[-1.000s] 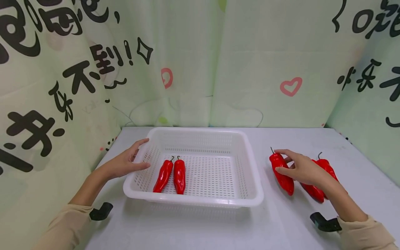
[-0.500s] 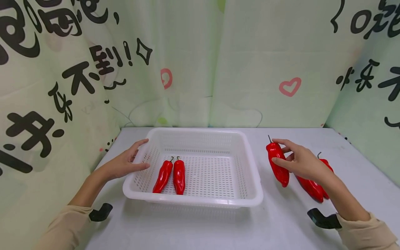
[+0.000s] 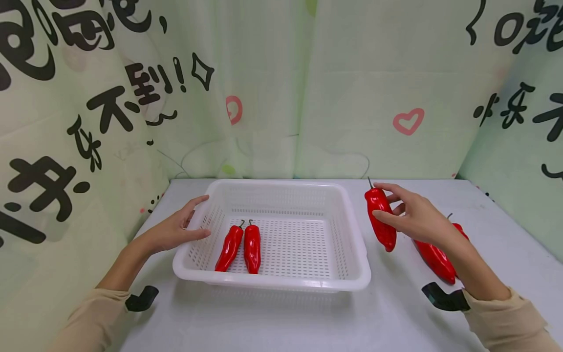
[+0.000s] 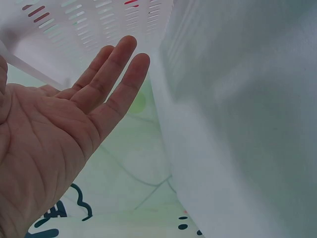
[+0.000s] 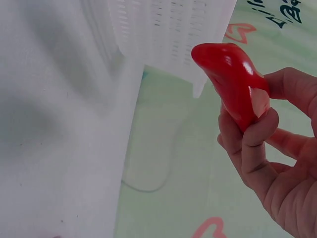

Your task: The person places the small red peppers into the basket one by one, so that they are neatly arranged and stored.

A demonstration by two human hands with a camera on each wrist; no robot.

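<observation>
Pinching right grip [image 3: 406, 213]: you hold a glossy red pepper [image 3: 379, 218], plump, tapering, tilted, right of centre in frame.
Left grip [image 3: 173, 229]: released, at the left rim of the white basket [image 3: 303, 282].
Basket: perforated, two similar peppers [image 3: 252, 248] inside.
Table [image 3: 264, 322]: pale, other peppers [image 3: 436, 260] partly behind your right forearm [image 3: 477, 266].
Curtain [image 3: 352, 93]: light green, black lettering [image 3: 106, 115] upper left.

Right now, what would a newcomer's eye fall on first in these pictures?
In the head view, probably the glossy red pepper in the right hand, just right of the white basket. Then two more red peppers in the basket's left half, and the bold black writing on the curtain at left.
</observation>
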